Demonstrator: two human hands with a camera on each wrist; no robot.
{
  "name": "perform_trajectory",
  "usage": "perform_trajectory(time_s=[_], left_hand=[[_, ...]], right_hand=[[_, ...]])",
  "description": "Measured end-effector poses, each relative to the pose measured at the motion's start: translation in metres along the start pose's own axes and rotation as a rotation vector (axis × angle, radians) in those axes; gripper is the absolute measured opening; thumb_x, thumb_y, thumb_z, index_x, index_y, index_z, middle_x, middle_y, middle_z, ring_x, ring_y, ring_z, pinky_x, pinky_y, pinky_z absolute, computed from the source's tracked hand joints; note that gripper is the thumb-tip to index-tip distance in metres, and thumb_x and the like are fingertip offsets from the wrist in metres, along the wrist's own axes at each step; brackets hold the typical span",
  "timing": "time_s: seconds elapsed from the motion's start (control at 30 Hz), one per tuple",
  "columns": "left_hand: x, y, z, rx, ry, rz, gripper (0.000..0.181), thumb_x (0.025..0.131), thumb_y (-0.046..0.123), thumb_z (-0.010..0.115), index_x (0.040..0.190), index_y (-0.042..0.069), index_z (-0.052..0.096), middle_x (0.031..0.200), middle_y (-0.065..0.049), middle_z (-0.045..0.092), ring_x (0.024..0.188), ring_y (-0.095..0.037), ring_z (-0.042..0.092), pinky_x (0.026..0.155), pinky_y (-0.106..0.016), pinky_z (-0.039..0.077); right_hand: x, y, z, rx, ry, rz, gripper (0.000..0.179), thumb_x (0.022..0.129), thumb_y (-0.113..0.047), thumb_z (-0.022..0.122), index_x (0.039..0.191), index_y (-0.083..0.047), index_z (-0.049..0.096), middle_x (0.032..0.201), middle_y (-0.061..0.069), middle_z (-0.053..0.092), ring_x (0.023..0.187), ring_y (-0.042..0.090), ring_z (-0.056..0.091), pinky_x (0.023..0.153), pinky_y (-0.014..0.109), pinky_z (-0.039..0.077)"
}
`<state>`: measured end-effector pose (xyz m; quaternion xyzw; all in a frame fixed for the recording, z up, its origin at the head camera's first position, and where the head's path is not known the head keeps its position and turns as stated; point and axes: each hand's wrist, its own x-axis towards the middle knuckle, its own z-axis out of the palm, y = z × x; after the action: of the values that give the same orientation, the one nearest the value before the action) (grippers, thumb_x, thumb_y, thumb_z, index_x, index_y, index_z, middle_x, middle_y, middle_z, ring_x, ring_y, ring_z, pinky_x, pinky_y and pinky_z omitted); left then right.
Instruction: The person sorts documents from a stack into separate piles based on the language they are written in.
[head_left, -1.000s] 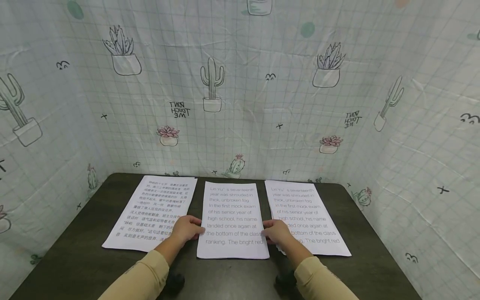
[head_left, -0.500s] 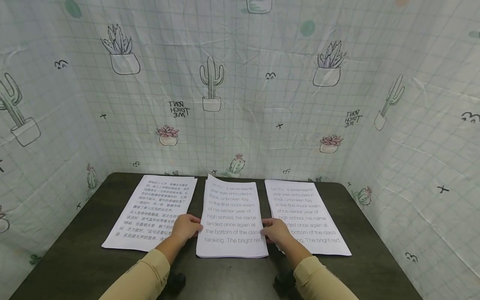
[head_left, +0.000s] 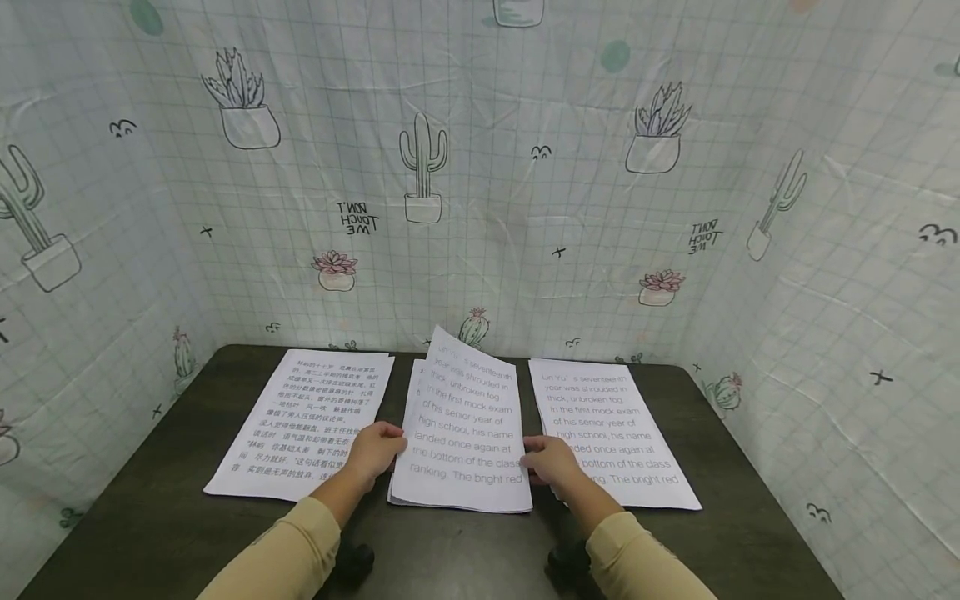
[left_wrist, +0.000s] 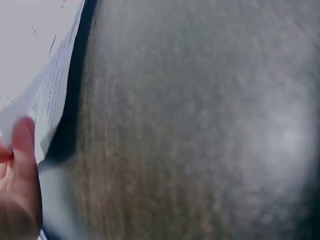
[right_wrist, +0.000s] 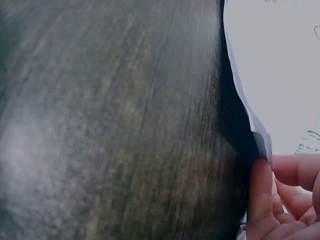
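A printed paper sheet (head_left: 467, 425) with large English text lies over the middle paper stack (head_left: 409, 396). Its upper left corner is raised and turned to the right, baring part of the page beneath. My left hand (head_left: 377, 452) pinches the sheet's left edge between thumb and fingers; the left wrist view shows the thumb (left_wrist: 23, 142) against the paper. At the opposite edge, my right hand (head_left: 551, 461) pinches the paper, its thumb and a finger meeting there in the right wrist view. How many sheets the right hand holds, I cannot tell.
On the left lies a stack of pages with Chinese text (head_left: 300, 417), partly under my left hand. A stack with English text (head_left: 600, 408) lies on the right, partly behind my right hand. The dark table (head_left: 450, 558) ends at a cactus-print curtain (head_left: 480, 208).
The top sheet's upper left corner has lifted and swung to the right, while its lower edge has shifted slightly left. My left hand has risen a little; the right has barely moved.
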<state>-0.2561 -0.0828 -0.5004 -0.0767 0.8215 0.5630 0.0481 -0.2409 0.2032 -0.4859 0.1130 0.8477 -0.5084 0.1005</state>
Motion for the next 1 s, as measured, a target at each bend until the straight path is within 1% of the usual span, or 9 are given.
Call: perform_trajectory(time_s=[0.1, 0.2, 0.33, 0.47, 0.53, 0.6, 0.73, 0.87, 1.0], left_hand=[[0.003, -0.006, 0.001, -0.097, -0.053, -0.039, 0.032, 0.091, 0.006, 0.058, 0.119, -0.008, 0.061, 0.106, -0.02, 0.066, 0.079, -0.017, 0.063, 0.064, -0.027, 0.055], [0.005, -0.011, 0.003, -0.189, -0.082, -0.057, 0.036, 0.094, 0.005, 0.055, 0.126, -0.01, 0.058, 0.113, -0.022, 0.065, 0.082, -0.015, 0.065, 0.068, -0.029, 0.057], [0.007, -0.014, 0.004, -0.295, -0.102, -0.067, 0.039, 0.095, 0.005, 0.054, 0.131, -0.009, 0.054, 0.12, -0.023, 0.063, 0.087, -0.014, 0.065, 0.071, -0.03, 0.058], [0.007, -0.015, 0.004, -0.384, -0.116, -0.075, 0.042, 0.096, 0.005, 0.052, 0.136, -0.009, 0.05, 0.127, -0.025, 0.06, 0.094, -0.015, 0.064, 0.074, -0.03, 0.057], [0.007, -0.014, 0.004, -0.408, -0.12, -0.078, 0.043, 0.097, 0.005, 0.052, 0.137, -0.009, 0.048, 0.129, -0.026, 0.058, 0.096, -0.016, 0.063, 0.076, -0.029, 0.057], [0.006, -0.013, 0.004, -0.421, -0.126, -0.078, 0.044, 0.098, 0.006, 0.051, 0.138, -0.009, 0.046, 0.13, -0.026, 0.056, 0.098, -0.016, 0.063, 0.077, -0.029, 0.057], [0.003, -0.01, 0.005, -0.423, -0.132, -0.082, 0.044, 0.097, 0.006, 0.052, 0.138, -0.009, 0.047, 0.124, -0.025, 0.06, 0.092, -0.016, 0.064, 0.074, -0.029, 0.057], [0.002, -0.004, 0.008, -0.41, -0.144, -0.086, 0.045, 0.092, 0.002, 0.054, 0.136, -0.008, 0.05, 0.114, -0.019, 0.065, 0.083, -0.014, 0.065, 0.068, -0.028, 0.056], [0.001, 0.003, 0.014, -0.414, -0.162, -0.066, 0.049, 0.087, -0.004, 0.054, 0.135, -0.008, 0.052, 0.112, -0.017, 0.066, 0.08, -0.013, 0.064, 0.067, -0.026, 0.055]], right_hand=[[0.0, 0.0, -0.001, 0.01, 0.005, 0.0, 0.045, 0.089, 0.0, 0.059, 0.132, 0.009, 0.054, 0.121, 0.026, 0.062, 0.097, 0.028, 0.068, 0.079, 0.04, 0.06], [0.0, 0.001, -0.002, 0.029, 0.007, -0.001, 0.045, 0.09, -0.001, 0.058, 0.133, 0.009, 0.053, 0.127, 0.028, 0.059, 0.104, 0.034, 0.067, 0.082, 0.043, 0.059], [0.002, 0.001, -0.003, 0.045, 0.012, 0.005, 0.045, 0.092, -0.004, 0.057, 0.135, 0.007, 0.053, 0.129, 0.027, 0.058, 0.103, 0.031, 0.067, 0.084, 0.043, 0.059], [0.002, -0.002, -0.006, 0.06, 0.029, 0.018, 0.044, 0.094, -0.009, 0.057, 0.136, 0.004, 0.053, 0.128, 0.025, 0.059, 0.097, 0.024, 0.068, 0.084, 0.04, 0.058], [0.002, -0.004, -0.008, 0.079, 0.038, 0.018, 0.044, 0.094, -0.009, 0.057, 0.136, 0.003, 0.053, 0.128, 0.024, 0.059, 0.095, 0.021, 0.068, 0.082, 0.038, 0.058], [0.002, -0.005, -0.01, 0.114, 0.04, 0.014, 0.044, 0.094, -0.009, 0.057, 0.137, 0.002, 0.053, 0.124, 0.023, 0.061, 0.091, 0.019, 0.068, 0.078, 0.036, 0.058], [0.0, -0.004, -0.014, 0.173, 0.029, 0.012, 0.047, 0.094, -0.005, 0.054, 0.14, 0.001, 0.05, 0.115, 0.02, 0.063, 0.085, 0.017, 0.069, 0.071, 0.033, 0.058], [-0.005, -0.004, -0.02, 0.154, 0.036, 0.016, 0.052, 0.093, -0.004, 0.05, 0.145, -0.003, 0.045, 0.114, 0.018, 0.062, 0.086, 0.017, 0.066, 0.069, 0.029, 0.056], [-0.008, -0.002, -0.03, 0.161, 0.034, 0.022, 0.055, 0.092, -0.002, 0.047, 0.147, -0.005, 0.042, 0.116, 0.018, 0.059, 0.088, 0.018, 0.065, 0.069, 0.028, 0.054]])
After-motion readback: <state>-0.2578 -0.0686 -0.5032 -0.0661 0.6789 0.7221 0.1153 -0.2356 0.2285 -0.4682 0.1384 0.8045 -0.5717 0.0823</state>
